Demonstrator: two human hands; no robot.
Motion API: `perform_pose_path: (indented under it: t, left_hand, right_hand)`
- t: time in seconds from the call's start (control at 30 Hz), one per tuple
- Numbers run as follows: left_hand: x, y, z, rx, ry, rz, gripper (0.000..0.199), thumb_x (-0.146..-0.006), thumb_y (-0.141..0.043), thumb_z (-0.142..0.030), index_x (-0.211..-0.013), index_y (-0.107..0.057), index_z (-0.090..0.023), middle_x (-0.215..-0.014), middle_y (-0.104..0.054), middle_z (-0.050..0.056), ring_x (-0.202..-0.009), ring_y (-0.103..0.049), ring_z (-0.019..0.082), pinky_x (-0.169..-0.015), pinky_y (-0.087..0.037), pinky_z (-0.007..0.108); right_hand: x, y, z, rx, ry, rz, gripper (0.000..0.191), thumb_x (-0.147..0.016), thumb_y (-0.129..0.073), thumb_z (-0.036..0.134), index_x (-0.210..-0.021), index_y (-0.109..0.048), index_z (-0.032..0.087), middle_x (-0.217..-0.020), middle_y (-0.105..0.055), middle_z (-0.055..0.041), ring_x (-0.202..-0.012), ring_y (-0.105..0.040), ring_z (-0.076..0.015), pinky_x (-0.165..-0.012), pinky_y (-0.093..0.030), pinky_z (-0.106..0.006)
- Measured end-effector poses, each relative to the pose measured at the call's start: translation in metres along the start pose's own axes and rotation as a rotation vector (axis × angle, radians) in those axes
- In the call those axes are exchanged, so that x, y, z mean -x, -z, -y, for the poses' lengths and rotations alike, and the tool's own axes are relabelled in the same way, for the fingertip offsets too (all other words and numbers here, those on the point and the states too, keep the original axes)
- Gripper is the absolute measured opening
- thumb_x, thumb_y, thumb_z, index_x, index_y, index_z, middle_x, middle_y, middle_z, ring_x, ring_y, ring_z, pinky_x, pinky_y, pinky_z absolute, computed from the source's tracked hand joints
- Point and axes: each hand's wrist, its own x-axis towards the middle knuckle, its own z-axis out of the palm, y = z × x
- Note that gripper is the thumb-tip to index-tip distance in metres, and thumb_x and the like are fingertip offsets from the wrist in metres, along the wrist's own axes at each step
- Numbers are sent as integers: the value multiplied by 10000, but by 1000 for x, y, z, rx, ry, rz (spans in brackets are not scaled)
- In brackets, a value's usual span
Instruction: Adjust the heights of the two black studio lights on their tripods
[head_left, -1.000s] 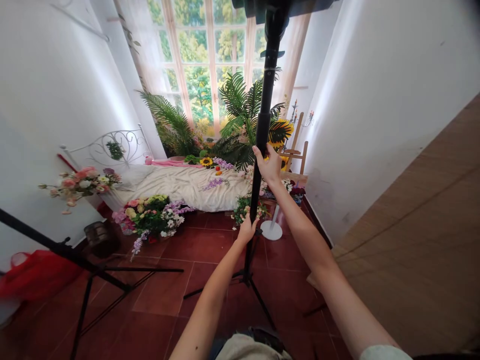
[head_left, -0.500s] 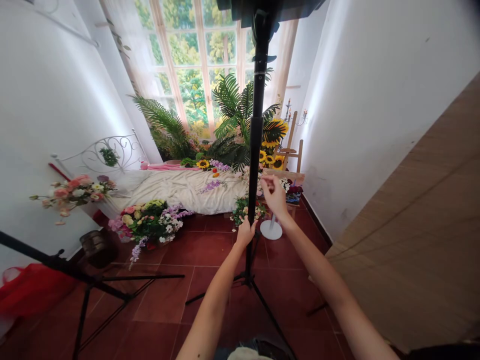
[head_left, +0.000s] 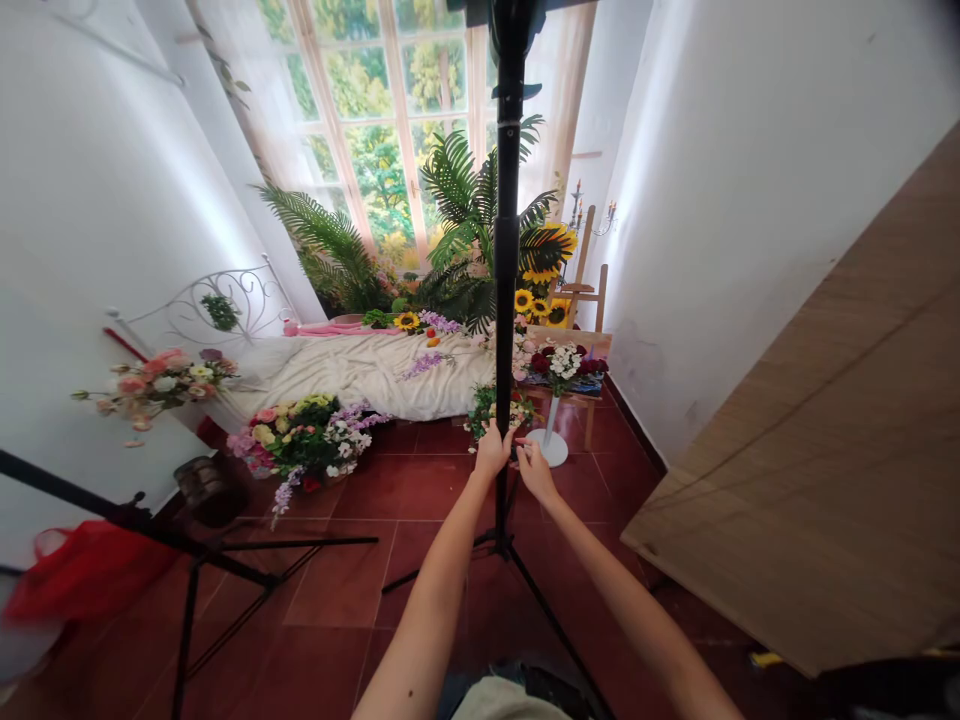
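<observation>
Gripping the black stand pole point(head_left: 507, 300) low at centre frame, my left hand point(head_left: 493, 452) has its fingers wrapped round it; my right hand point(head_left: 535, 466) pinches something small on the pole just beside it. Stiff metal, probably top-heavy, so I'd hold the shaft low. Its long axis runs upright, from the tripod legs point(head_left: 517, 580) on the red floor point(head_left: 337, 590) toward the top edge.

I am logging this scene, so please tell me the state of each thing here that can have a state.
light stand: upright, legs spread on the floor
left hand: closed around the stand pole
right hand: fingers at the pole, grip unclear
second stand: tilted over
window: closed
bed sheet: rumpled
</observation>
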Motion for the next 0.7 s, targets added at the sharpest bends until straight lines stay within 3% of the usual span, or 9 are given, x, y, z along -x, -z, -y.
perform_pose_path:
  t: [0.13, 0.2, 0.4, 0.47, 0.53, 0.63, 0.7]
  left_hand:
    - [-1, -2, 4, -20, -1, 0, 471, -931, -397, -508, -1191, -431, -117, -966, -687, 164, -910, -689, 277, -758, -501, 328]
    - [-1, -2, 5, -9, -15, -3, 460, -930, -396, -511, -1183, -436, -129, -992, -683, 160, -927, -684, 271, -767, -500, 322]
    - [3, 1, 1, 27, -22, 0, 432, -929, -389, -518, -1185, -436, -174, -1059, -676, 139, -950, -677, 250, -804, -495, 323]
    - [4, 2, 0, 33, -29, -3, 431, -928, -385, -521, -1181, -440, -177, -1049, -679, 136, -946, -677, 253, -800, -493, 322]
    - [4, 3, 0, 36, -30, -3, 449, -926, -377, -536, -1187, -438, -176, -1031, -682, 134, -933, -679, 257, -786, -492, 319]
    - [4, 3, 2, 36, -31, 1, 461, -925, -371, -542, -1200, -437, -178, -1033, -681, 132, -939, -676, 254, -788, -489, 312]
    - [4, 2, 3, 33, -32, 0, 461, -925, -377, -536, -1205, -439, -175, -1033, -680, 134, -943, -674, 257, -790, -487, 313]
  right_hand:
    - [-4, -5, 8, -347, -401, -62, 30, -872, -536, 217, -861, -541, 189, -569, -628, 0, -454, -579, -114, -459, -465, -193]
    - [-3, -4, 12, -512, -564, -38, 126, -902, -503, 202, -791, -553, 171, -583, -640, -35, -450, -567, -101, -450, -468, -179]
    - [3, 2, 22, -843, -789, 18, 252, -915, -387, 55, -726, -506, 171, -550, -573, 5, -428, -529, -65, -449, -466, -137]
    - [6, 2, 23, -887, -805, 48, 253, -941, -364, 82, -741, -491, 171, -564, -573, 11, -436, -530, -54, -465, -466, -128]
    - [10, 2, 21, -796, -753, 53, 248, -988, -356, 222, -787, -493, 177, -579, -590, 8, -444, -541, -63, -458, -466, -142]
    - [18, 5, 13, -390, -559, -3, 321, -974, -372, 471, -849, -498, 204, -563, -600, 12, -413, -527, -95, -385, -418, -172]
    - [20, 6, 6, -109, -391, -11, 322, -927, -453, 523, -836, -506, 219, -539, -587, 31, -388, -500, -98, -356, -368, -173]
